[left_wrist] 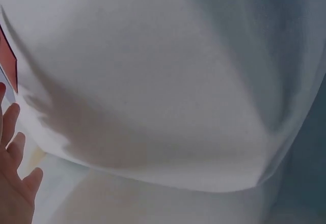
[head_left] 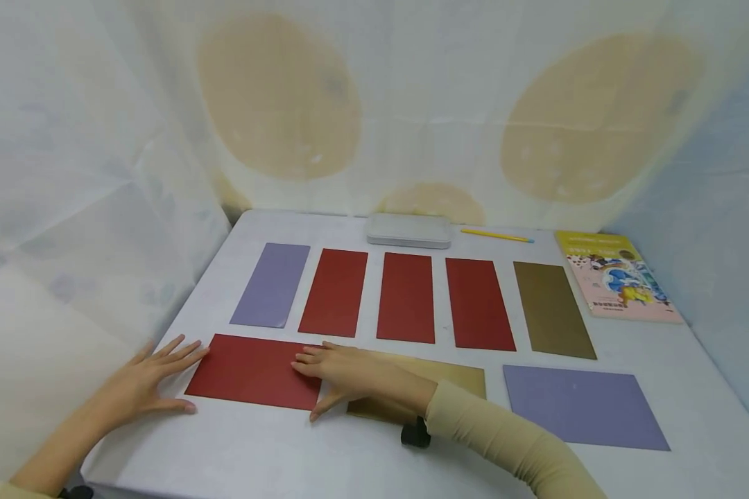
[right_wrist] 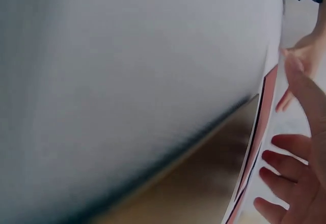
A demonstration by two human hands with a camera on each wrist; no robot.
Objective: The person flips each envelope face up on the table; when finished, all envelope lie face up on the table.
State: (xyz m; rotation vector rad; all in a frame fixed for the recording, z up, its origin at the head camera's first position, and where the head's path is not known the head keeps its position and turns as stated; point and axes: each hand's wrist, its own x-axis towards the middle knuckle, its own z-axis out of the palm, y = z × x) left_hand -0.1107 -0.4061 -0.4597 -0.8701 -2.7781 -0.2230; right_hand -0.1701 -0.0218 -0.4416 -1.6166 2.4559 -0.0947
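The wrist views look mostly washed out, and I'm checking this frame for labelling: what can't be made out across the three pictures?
- Gold card, head view: its left part is hidden under the right hand and sleeve.
- Booklet, head view: cover print too small to read.
- Left wrist view: white cloth fills it; the left hand is cut off by the edge.
- Right wrist view: blurred; only fingers and a red card edge show.

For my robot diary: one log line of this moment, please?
left hand: flat beside red card | right hand: flat on red card, gold card
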